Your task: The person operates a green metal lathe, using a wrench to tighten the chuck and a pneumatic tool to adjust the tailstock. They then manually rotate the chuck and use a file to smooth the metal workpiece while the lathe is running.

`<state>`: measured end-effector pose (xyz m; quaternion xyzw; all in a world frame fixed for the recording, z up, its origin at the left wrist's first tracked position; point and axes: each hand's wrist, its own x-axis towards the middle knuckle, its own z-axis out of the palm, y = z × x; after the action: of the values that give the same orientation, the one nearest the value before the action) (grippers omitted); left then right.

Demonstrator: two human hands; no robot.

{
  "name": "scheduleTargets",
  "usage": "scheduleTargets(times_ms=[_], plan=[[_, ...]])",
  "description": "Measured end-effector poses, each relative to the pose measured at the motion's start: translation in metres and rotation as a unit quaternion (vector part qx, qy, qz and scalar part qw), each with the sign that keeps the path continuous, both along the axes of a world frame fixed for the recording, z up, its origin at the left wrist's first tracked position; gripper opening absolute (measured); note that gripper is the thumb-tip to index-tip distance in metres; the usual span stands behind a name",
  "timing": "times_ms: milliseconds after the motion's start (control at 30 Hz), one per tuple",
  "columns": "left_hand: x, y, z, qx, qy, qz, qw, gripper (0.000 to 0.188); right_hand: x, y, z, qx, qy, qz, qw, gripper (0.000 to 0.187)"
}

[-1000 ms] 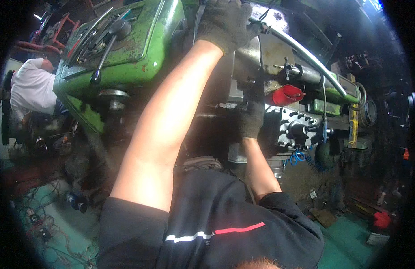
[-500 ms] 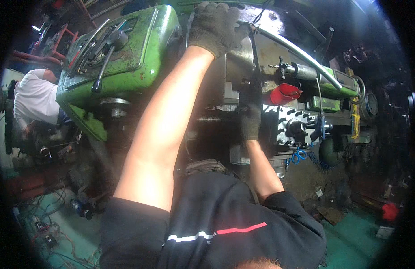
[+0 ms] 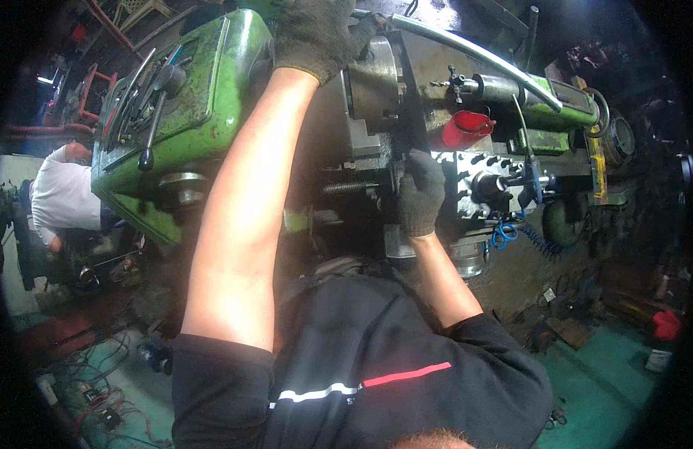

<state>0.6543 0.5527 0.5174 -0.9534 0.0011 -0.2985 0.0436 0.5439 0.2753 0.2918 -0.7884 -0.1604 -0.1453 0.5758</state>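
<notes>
My left hand (image 3: 313, 39), in a dark work glove, reaches over the top of the lathe chuck (image 3: 378, 75), beside the green headstock (image 3: 212, 97). The picture's upper edge cuts off most of its fingers, and the thumb points right, toward the end of a long silver bar (image 3: 473, 56). Lower down, my right hand (image 3: 422, 196), gloved too, is at the left side of the lathe's bolted tool block (image 3: 477, 185). Its fingers look curled, but what they hold, if anything, is hidden. Just above it is a dark upright surface whose kind I cannot make out.
A red cup (image 3: 466, 129) stands behind the tool block, near the tailstock (image 3: 503, 88). Blue coiled hose (image 3: 503, 236) hangs below the block. A lever (image 3: 152, 131) juts from the headstock. At far left is another person in a white shirt (image 3: 66, 196). Cables (image 3: 107, 411) lie on the green floor.
The whole view has shifted a little. My left hand has moved left along the chuck toward the headstock, and its fingers now pass out of the picture. The right hand stays beside the tool block.
</notes>
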Motion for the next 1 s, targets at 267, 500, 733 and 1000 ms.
scheduleTargets(times_ms=[267,500,733,1000], plan=[[0.0,0.006,0.003,0.013,-0.089,-0.035,0.995,0.052,0.032,0.007,-0.125,-0.017,0.102,-0.032,0.994,0.032],[-0.001,-0.008,-0.004,-0.031,-0.01,-0.018,0.999,0.052,0.034,-0.009,-0.166,-0.154,-0.008,-0.018,0.988,0.026],[-0.003,0.005,-0.007,-0.007,-0.045,-0.005,0.999,0.054,0.025,-0.003,-0.085,-0.077,-0.058,0.01,0.995,0.032],[-0.002,0.002,-0.002,0.012,-0.026,-0.004,1.0,0.051,-0.002,-0.008,-0.006,-0.023,0.192,0.086,0.977,0.051]])
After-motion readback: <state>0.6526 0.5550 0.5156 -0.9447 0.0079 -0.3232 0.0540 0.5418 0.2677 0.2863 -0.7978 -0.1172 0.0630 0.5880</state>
